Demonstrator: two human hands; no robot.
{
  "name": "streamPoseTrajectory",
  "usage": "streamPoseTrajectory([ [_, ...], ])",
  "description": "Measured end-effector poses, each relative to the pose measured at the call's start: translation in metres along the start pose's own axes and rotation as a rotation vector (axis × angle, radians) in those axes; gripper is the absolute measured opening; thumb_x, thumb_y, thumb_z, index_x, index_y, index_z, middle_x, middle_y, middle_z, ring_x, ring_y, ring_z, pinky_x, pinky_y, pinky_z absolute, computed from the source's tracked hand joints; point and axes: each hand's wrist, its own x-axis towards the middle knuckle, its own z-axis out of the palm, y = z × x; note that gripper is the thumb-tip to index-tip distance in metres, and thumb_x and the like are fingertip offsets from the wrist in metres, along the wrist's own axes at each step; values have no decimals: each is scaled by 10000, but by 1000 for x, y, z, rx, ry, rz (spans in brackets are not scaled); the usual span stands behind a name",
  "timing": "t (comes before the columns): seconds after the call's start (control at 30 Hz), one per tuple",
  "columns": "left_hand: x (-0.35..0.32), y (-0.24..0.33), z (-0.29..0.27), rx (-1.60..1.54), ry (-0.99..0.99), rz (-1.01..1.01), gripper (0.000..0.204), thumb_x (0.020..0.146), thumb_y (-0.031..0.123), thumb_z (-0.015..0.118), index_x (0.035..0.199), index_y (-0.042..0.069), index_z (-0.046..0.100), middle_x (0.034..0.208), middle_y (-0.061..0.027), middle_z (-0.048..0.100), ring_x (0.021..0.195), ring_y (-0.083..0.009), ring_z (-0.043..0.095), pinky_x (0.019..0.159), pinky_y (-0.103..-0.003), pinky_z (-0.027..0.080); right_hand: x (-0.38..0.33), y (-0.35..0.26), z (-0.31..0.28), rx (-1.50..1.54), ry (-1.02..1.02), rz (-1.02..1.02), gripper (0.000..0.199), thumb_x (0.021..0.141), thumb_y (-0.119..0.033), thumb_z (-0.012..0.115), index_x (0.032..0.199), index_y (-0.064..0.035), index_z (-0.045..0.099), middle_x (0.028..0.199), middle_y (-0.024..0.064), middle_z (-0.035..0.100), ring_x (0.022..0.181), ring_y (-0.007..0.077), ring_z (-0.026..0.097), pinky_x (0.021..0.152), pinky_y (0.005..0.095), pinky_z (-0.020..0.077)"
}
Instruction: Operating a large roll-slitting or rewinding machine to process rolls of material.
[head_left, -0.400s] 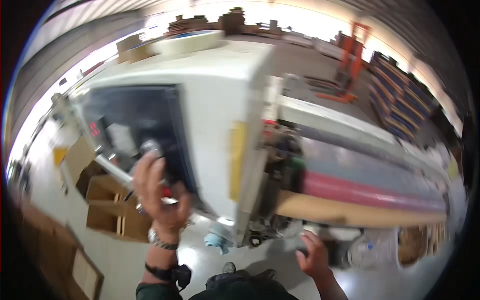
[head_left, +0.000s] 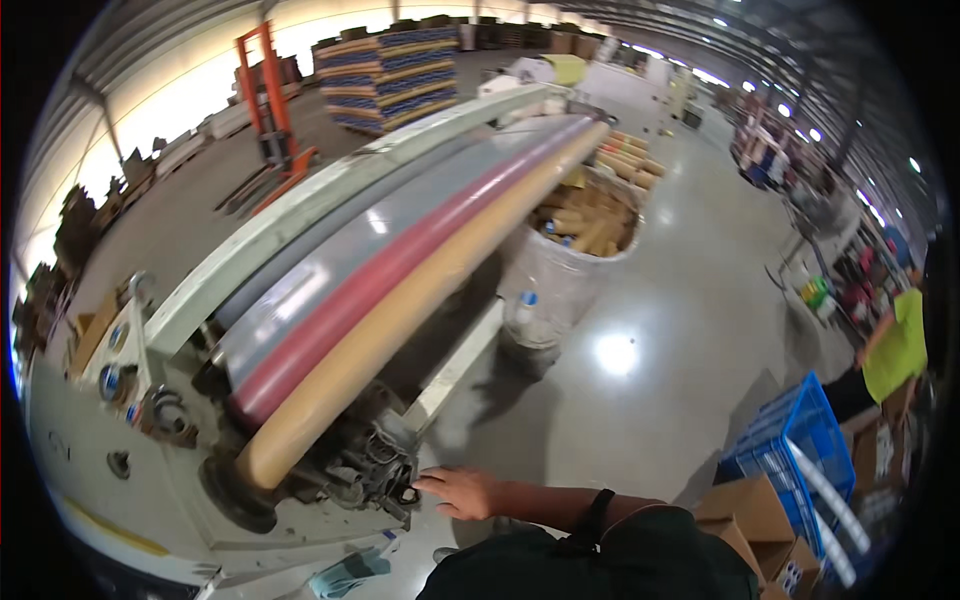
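Observation:
My right hand (head_left: pixel 460 493) reaches leftward from the lower right, its fingers stretched out. The fingertips are at the edge of a dark metal mechanism (head_left: pixel 370 465) on the near end of the machine; I cannot tell whether they touch it. Nothing shows in this hand. A black strap (head_left: pixel 600 512) circles the arm farther up. Just beyond the mechanism a long tan roll (head_left: pixel 400 320) runs away to the upper right, its near end at a dark round flange (head_left: pixel 238 495). Beside it lie a red roll (head_left: pixel 390 270) and a shiny grey sheet or roll. My left hand is outside the picture.
A pale machine beam (head_left: pixel 330 215) runs along the rolls. Past their near side stands a bin (head_left: pixel 575 265) of cardboard tubes. At right are a blue crate (head_left: pixel 800 430), a carton (head_left: pixel 745 515) and a person in a yellow-green top (head_left: pixel 895 345). A teal cloth (head_left: pixel 350 572) hangs low.
The view has swung to the right, bringing the rolls to the middle. My left hand, earlier at the machine's dark panel, has left the picture. My right hand is now beside the metal mechanism.

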Motion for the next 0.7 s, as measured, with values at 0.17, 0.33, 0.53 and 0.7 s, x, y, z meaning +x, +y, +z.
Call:
streamPoseTrajectory([
  [0.17, -84, 66, 45, -481, -945, -272, 366, 828, 76, 548, 1172, -39, 504, 1054, -167, 599, 971, -265, 569, 881, -357, 426, -86, 52, 21, 86, 69, 339, 514, 806, -190, 575, 1265, -30, 409, 1230, 198, 450, 1127, 362, 442, 931, 427, 386],
  [0.33, -212, 66, 110, -771, -1639, -222, 468, 797, 45, 601, 1244, 18, 464, 1095, -165, 592, 1011, -251, 569, 881, -347, 431, -176, 64, 31, 23, 146, 696, 507, 785, -223, 592, 1235, -41, 446, 1168, 186, 498, 1075, 346, 492, 891, 432, 415],
  [0.53, -351, 51, 149, -873, -2032, -294, 442, 814, 77, 581, 1232, 10, 457, 903, -105, 585, 664, -214, 529, 580, -344, 457, -281, 58, 91, 135, 335, 1141, 505, 781, -272, 600, 1217, -52, 468, 1125, 176, 531, 1043, 345, 520, 880, 433, 425],
  [0.7, -376, 62, 157, -691, -2454, 361, 361, 824, 234, 604, 1167, 126, 566, 1123, -167, 586, 959, -204, 576, 803, -437, 477, -332, -20, 190, 238, 569, 1470, 504, 783, -341, 581, 1196, -63, 499, 1099, 185, 568, 1042, 345, 530, 891, 427, 420],
])
